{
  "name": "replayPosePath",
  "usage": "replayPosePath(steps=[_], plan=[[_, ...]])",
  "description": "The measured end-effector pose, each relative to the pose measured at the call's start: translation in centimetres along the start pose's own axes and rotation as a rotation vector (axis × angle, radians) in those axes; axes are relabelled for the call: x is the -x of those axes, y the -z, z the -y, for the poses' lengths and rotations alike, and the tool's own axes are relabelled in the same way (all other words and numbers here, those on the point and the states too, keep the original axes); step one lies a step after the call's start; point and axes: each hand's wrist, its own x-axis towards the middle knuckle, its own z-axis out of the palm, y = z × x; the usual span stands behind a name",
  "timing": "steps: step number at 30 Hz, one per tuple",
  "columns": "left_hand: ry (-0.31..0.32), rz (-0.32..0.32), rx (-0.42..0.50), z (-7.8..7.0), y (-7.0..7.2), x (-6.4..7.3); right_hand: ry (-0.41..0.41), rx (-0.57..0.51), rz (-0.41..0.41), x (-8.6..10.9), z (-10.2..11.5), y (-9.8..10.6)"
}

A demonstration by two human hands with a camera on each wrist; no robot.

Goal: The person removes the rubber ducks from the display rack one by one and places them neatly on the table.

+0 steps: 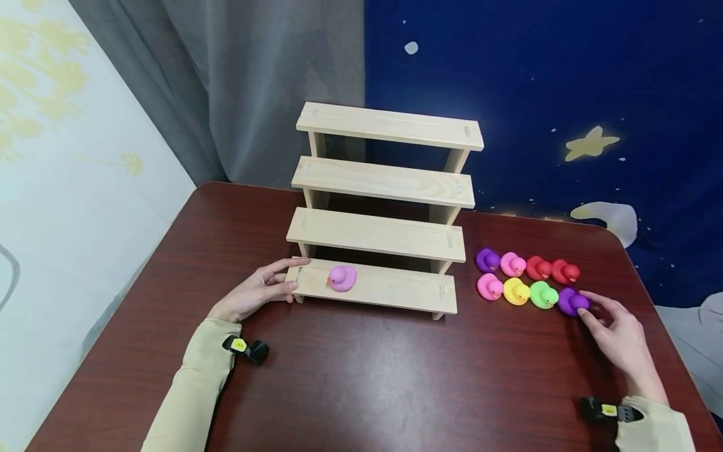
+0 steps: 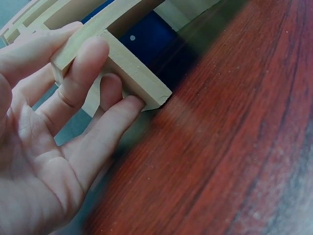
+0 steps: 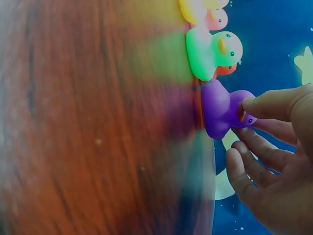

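My left hand (image 1: 257, 292) grips the left end of the lowest step of a wooden stepped rack (image 1: 390, 285); in the left wrist view the fingers and thumb curl about the board's end (image 2: 139, 81). A light purple rubber duck (image 1: 346, 278) sits on that step, just right of the hand. At the right, my right hand (image 1: 618, 336) pinches the head of a purple rubber duck (image 3: 217, 110) between thumb and fingers. That duck stands at the right end of the front row, beside a green duck (image 1: 543, 294).
Yellow (image 1: 515, 291) and pink (image 1: 489, 286) ducks continue the front row leftward. Behind stand a purple duck (image 1: 487, 259), a pink duck (image 1: 513, 264) and two red ducks (image 1: 539, 268). The brown table (image 1: 384, 376) meets a gray curtain (image 1: 282, 75) and a blue backdrop (image 1: 536, 94).
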Motion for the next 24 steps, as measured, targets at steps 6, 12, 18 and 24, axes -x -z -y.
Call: replayPosePath(steps=[6,12,18,24], plan=[[0.007,-0.001,0.003,0.1,0.0,0.0,-0.006,0.0,-0.003,-0.3,-0.2,-0.3],[-0.001,-0.008,0.0,0.1,0.0,0.1,-0.004,0.002,-0.006,-0.7,-0.3,-0.5],[-0.003,-0.007,0.01,0.1,-0.1,0.1,-0.012,-0.021,-0.041,-0.6,-0.1,-0.4],[-0.002,-0.004,0.014,0.0,-0.2,0.1,0.008,-0.084,-0.121,-0.4,0.9,0.3]])
